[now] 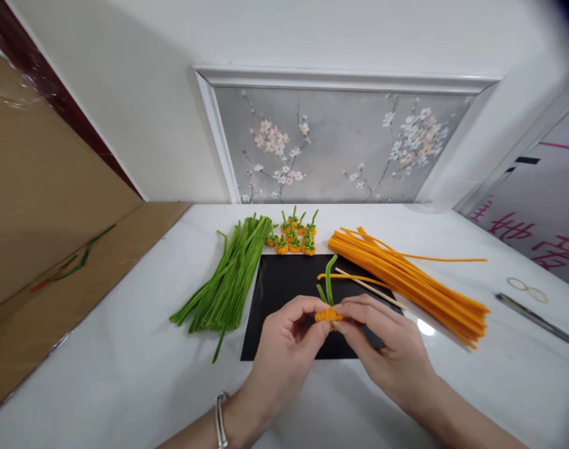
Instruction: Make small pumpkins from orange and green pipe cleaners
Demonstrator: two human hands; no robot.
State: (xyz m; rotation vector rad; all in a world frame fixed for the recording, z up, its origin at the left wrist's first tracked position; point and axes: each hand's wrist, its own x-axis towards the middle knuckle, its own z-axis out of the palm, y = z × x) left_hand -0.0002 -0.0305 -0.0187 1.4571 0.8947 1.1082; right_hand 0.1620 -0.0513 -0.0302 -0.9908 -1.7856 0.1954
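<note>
Between my two hands is a small orange pipe-cleaner pumpkin (328, 315), with green pipe-cleaner ends (329, 280) standing up behind it. My left hand (288, 337) pinches its left side between thumb and fingers. On the other side, the thumb and fingertips of my right hand (389, 343) press on it. Both hands are over a black mat (284, 280). A pale wooden stick (372, 289) and one loose orange pipe cleaner (354, 277) lie just beyond my right hand.
A green pipe-cleaner bundle (228, 280) lies left, an orange bundle (410, 284) right. Several finished little pumpkins (294, 234) cluster behind the mat. Tweezers (541, 319) and two pale rings (526, 289) lie far right. A cardboard sheet (78, 262) borders the left; a wall panel (340, 149) stands behind.
</note>
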